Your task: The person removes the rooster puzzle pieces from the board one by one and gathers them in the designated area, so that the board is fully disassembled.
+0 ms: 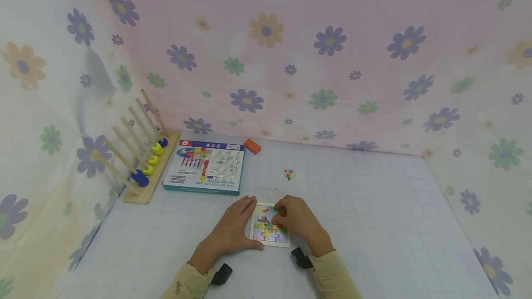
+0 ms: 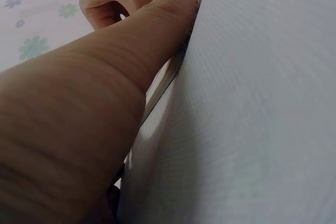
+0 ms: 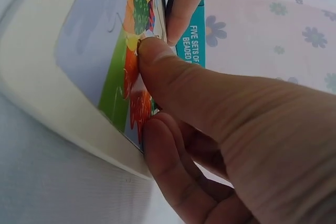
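A small jigsaw puzzle (image 1: pixel 269 233) in a pale wooden tray (image 1: pixel 270 244) lies on the table in front of me. My left hand (image 1: pixel 233 226) rests along the tray's left side, fingers straight, thumb (image 2: pixel 173 3) stretched along the near edge. Over the puzzle's right side, my right hand (image 1: pixel 300 218) pinches a puzzle piece with red-orange print (image 3: pixel 137 95) between thumb and curled fingers, at the picture's surface. The right hand covers part of the picture. One loose puzzle piece (image 1: pixel 289 174) lies on the table beyond the tray.
A flat boxed game (image 1: pixel 203 183) lies behind my left hand, with an orange block (image 1: pixel 252 146) at its back right corner. Left of it stands a wooden rack (image 1: pixel 143 194) with upright pegs and several blue and yellow beads. Flowered cloth hangs around the table.
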Action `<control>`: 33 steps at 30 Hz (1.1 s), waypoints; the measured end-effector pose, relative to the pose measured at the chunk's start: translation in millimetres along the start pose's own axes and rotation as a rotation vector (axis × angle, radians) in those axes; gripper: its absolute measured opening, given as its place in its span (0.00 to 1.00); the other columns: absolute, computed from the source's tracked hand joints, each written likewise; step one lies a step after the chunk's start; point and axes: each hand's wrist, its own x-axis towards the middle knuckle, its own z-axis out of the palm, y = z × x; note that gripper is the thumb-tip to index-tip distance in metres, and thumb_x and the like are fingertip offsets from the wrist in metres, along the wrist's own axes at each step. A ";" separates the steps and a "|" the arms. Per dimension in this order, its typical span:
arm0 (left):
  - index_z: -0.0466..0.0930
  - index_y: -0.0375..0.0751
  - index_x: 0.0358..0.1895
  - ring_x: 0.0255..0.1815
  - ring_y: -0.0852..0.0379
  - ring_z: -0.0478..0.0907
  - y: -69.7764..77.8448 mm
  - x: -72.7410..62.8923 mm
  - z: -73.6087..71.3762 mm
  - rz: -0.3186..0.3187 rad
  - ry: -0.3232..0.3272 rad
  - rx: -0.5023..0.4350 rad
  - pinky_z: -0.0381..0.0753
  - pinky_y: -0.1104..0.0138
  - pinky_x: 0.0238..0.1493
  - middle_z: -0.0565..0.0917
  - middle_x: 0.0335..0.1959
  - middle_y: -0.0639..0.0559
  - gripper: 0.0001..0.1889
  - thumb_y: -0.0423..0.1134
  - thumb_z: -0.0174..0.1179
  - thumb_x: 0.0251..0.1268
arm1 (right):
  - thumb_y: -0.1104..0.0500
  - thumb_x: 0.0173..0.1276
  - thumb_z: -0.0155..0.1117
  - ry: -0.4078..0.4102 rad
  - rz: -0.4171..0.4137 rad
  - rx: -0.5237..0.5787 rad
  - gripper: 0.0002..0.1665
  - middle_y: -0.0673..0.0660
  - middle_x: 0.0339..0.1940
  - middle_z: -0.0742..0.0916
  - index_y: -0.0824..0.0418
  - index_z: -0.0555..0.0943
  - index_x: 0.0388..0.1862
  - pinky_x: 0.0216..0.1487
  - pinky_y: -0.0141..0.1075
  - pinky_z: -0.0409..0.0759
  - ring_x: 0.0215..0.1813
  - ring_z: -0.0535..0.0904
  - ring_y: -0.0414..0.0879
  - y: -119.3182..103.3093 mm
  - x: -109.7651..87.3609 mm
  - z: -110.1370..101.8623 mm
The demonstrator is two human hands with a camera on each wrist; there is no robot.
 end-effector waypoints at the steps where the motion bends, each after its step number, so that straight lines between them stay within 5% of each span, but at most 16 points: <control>1: 0.53 0.43 0.82 0.85 0.46 0.50 -0.1 0.2 0.2 -0.001 -0.001 0.001 0.57 0.47 0.84 0.56 0.84 0.49 0.64 0.73 0.72 0.45 | 0.55 0.61 0.79 -0.003 0.001 -0.002 0.19 0.49 0.38 0.86 0.63 0.88 0.48 0.39 0.30 0.83 0.38 0.80 0.39 0.0 0.0 0.2; 17: 0.53 0.44 0.82 0.85 0.46 0.50 1.0 0.4 -0.6 -0.014 -0.005 0.002 0.57 0.47 0.84 0.56 0.84 0.50 0.64 0.72 0.73 0.45 | 0.55 0.60 0.80 -0.084 0.015 0.030 0.21 0.49 0.38 0.79 0.60 0.79 0.45 0.39 0.30 0.78 0.38 0.74 0.40 -0.5 4.1 -4.3; 25: 0.53 0.43 0.82 0.85 0.46 0.49 0.7 0.5 -0.4 -0.010 -0.005 0.008 0.56 0.48 0.85 0.55 0.84 0.50 0.64 0.73 0.72 0.45 | 0.57 0.61 0.79 -0.059 -0.010 0.119 0.20 0.48 0.41 0.82 0.57 0.81 0.48 0.40 0.28 0.79 0.38 0.76 0.39 7.3 2.4 -0.3; 33: 0.53 0.44 0.82 0.85 0.46 0.49 0.8 1.3 0.1 -0.014 -0.015 0.020 0.56 0.48 0.85 0.55 0.84 0.49 0.64 0.73 0.72 0.45 | 0.58 0.63 0.76 -0.008 -0.061 0.077 0.20 0.49 0.47 0.86 0.58 0.86 0.55 0.39 0.26 0.81 0.39 0.78 0.36 12.0 1.5 3.8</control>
